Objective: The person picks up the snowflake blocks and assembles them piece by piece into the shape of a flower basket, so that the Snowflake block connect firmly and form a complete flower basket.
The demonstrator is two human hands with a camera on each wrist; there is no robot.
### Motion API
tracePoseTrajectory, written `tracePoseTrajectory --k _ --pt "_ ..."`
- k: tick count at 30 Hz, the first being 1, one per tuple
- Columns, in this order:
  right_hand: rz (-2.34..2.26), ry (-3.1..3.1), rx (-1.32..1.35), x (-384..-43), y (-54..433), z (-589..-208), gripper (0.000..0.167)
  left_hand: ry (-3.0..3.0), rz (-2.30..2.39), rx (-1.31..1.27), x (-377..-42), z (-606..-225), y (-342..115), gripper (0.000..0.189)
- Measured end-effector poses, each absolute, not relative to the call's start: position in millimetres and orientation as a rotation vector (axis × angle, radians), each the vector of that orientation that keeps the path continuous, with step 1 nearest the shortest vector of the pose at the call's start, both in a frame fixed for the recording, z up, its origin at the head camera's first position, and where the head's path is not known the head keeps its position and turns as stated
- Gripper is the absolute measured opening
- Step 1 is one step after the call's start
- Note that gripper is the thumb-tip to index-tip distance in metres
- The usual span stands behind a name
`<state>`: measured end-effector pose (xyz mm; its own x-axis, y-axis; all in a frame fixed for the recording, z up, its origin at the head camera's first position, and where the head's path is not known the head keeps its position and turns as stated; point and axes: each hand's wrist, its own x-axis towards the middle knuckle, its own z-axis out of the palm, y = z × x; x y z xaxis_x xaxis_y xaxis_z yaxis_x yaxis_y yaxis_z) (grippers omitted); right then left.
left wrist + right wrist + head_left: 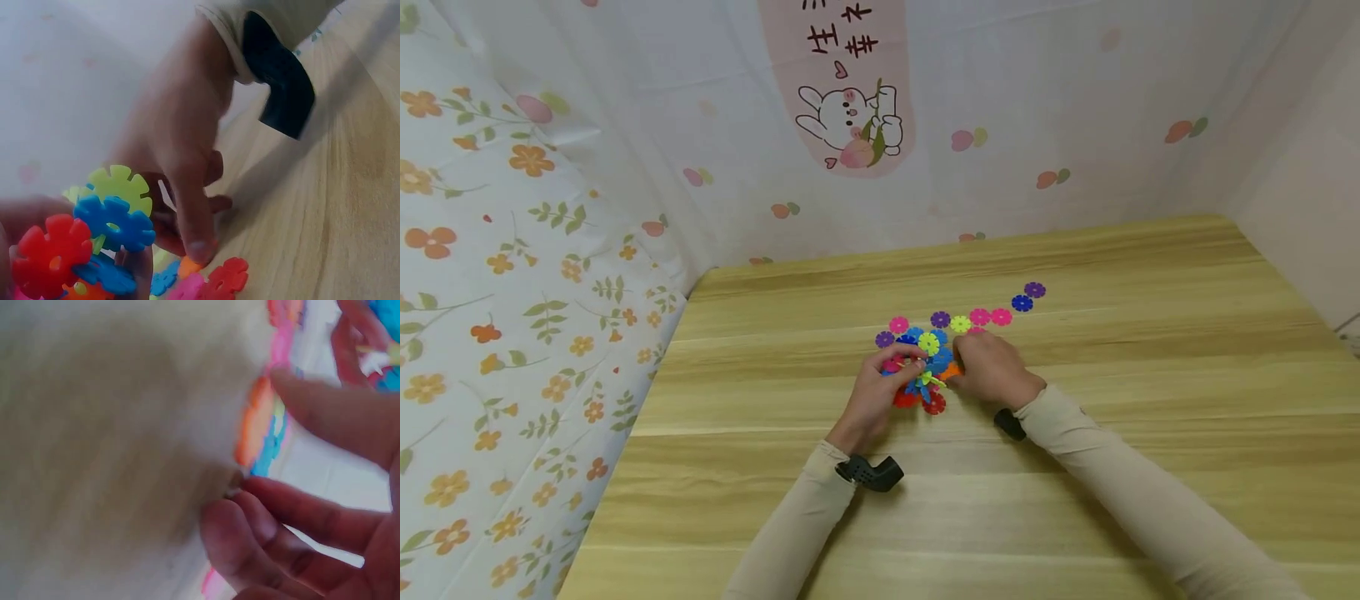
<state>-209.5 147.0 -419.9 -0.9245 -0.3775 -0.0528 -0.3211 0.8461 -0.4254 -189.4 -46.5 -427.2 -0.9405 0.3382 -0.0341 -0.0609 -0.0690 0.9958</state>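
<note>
My left hand [880, 387] holds a cluster of joined plastic flower discs [112, 219], with red, blue, yellow-green and orange pieces. In the left wrist view the cluster hides part of that hand. Close beside it, my right hand [992, 367] pinches an orange flower disc [255, 422] at table level. Its thumb touches one edge of the disc and a fingertip meets the opposite edge. Blue, pink and red discs lie around the orange one in the left wrist view, the red disc [228, 278] being nearest the camera.
Loose flower discs trail to the back right of the wooden table [1112, 500], ending with a blue disc [1022, 303] and a purple disc [1035, 290]. A pink disc [898, 325] lies behind the left hand. Patterned curtains [700, 125] line the back and left.
</note>
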Motion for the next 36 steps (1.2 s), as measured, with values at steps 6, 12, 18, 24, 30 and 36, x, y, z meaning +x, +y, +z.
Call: tracePoseTrajectory --k 6,12,18,24,30,36 --pt "-0.694 2.795 -0.510 -211 144 -419 0.023 1.934 2.094 0.290 -182 -409 -49 0.026" --pt "-0.963 2.738 -0.590 -210 164 -420 0.016 1.890 2.145 0.281 -192 -426 -45 0.027" --pt "-1.412 2.588 -0.533 -203 177 -411 0.009 1.963 2.122 0.278 -194 -436 -41 0.026" --pt "-1.712 2.474 -0.462 -194 170 -395 0.010 2.089 2.061 0.347 -189 -424 -36 0.024" --pt "-1.685 2.602 -0.464 -191 163 -400 0.007 2.150 2.041 0.422 -180 -407 -32 0.021" --pt "-1.700 2.738 -0.414 -189 157 -402 0.006 2.261 2.041 0.445 -176 -406 -24 0.016"
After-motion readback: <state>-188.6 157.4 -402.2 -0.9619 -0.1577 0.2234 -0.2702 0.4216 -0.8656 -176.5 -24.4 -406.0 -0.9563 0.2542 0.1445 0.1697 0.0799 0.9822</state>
